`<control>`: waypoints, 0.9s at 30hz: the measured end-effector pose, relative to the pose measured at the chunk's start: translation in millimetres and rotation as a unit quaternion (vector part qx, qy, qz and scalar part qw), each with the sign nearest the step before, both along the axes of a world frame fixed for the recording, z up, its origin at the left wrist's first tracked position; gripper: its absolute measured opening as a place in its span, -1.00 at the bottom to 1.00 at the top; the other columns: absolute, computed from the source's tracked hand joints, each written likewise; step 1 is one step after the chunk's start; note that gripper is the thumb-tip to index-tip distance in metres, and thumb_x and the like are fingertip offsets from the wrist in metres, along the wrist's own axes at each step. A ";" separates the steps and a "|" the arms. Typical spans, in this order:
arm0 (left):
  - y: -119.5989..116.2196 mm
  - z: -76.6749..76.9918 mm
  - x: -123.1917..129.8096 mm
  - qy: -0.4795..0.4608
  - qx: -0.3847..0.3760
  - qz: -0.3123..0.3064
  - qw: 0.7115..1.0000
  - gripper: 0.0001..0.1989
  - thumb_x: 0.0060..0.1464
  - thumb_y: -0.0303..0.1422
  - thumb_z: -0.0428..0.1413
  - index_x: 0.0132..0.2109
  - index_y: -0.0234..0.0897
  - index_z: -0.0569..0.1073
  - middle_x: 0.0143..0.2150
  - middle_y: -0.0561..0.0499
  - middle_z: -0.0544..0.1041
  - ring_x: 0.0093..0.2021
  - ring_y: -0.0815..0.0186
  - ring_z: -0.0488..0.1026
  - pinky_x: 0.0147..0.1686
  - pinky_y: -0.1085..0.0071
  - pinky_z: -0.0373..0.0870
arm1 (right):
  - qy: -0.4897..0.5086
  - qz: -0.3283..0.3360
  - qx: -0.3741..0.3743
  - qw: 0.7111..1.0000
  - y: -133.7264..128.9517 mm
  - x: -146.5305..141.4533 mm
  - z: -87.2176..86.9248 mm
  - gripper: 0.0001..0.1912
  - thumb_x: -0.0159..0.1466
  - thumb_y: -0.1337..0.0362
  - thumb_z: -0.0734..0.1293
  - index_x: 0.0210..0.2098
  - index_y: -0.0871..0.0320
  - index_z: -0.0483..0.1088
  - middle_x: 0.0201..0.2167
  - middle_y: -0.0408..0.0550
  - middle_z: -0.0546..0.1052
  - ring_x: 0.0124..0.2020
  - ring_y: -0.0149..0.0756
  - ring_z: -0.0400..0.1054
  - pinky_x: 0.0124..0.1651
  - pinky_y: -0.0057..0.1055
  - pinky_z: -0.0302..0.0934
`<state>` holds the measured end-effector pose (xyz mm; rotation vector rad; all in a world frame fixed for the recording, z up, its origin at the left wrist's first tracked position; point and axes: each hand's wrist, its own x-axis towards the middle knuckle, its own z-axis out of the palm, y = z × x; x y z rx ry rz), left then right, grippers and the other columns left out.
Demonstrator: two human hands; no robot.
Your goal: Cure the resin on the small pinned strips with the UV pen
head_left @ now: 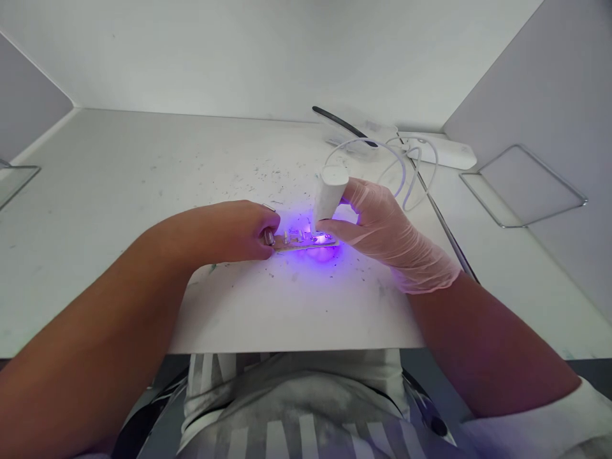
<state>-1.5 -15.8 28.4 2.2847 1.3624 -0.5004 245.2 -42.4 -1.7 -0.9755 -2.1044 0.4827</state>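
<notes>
In the head view my left hand (239, 233), bare, pinches the left end of a thin flat strip (285, 247) just above the desk. Several small clear or shiny pieces (301, 236) stand along its top. My right hand (377, 220) wears a thin translucent glove and grips a white handheld UV lamp (329, 191). The lamp points down at the strip's right end, close above it. Violet light spreads over the strip and the desk around it. Whether the lamp touches the pieces I cannot tell.
Dark specks dot the white desk (119, 191). At the back lie a black curved file-like strip (344, 126) and a clear plastic bag (351, 143). A white device (444, 152) with a looped cable (404, 172) sits back right. Wire frames (526, 185) and walls flank the desk.
</notes>
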 end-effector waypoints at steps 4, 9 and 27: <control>0.2 -0.7 -0.2 -0.008 0.002 0.001 1.000 -0.93 -0.02 -0.29 0.14 -0.36 -0.13 0.40 -0.28 0.00 0.58 -0.31 0.20 0.49 -0.32 0.25 0.21 | -0.002 0.001 0.005 1.000 0.6 0.6 -0.5 -0.91 0.26 0.25 0.43 -0.26 0.10 0.48 -0.32 -0.13 0.59 -0.31 -0.30 0.46 -0.21 -0.29 0.28; 0.8 -1.7 -0.8 0.001 -0.004 -0.001 1.000 -0.93 -0.01 -0.27 0.13 -0.35 -0.13 0.40 -0.28 0.00 0.58 -0.31 0.20 0.49 -0.33 0.26 0.22 | 0.001 0.001 0.004 1.000 0.1 0.6 -1.0 -0.91 0.26 0.25 0.43 -0.27 0.11 0.48 -0.33 -0.12 0.58 -0.32 -0.29 0.47 -0.21 -0.28 0.28; 0.7 -2.2 -1.3 0.007 0.005 -0.004 1.000 -0.93 0.00 -0.28 0.13 -0.36 -0.13 0.41 -0.28 0.00 0.59 -0.31 0.21 0.49 -0.32 0.25 0.24 | 0.000 0.001 0.003 1.000 0.0 0.3 -0.6 -0.91 0.26 0.25 0.43 -0.27 0.12 0.48 -0.34 -0.13 0.57 -0.33 -0.30 0.45 -0.23 -0.29 0.27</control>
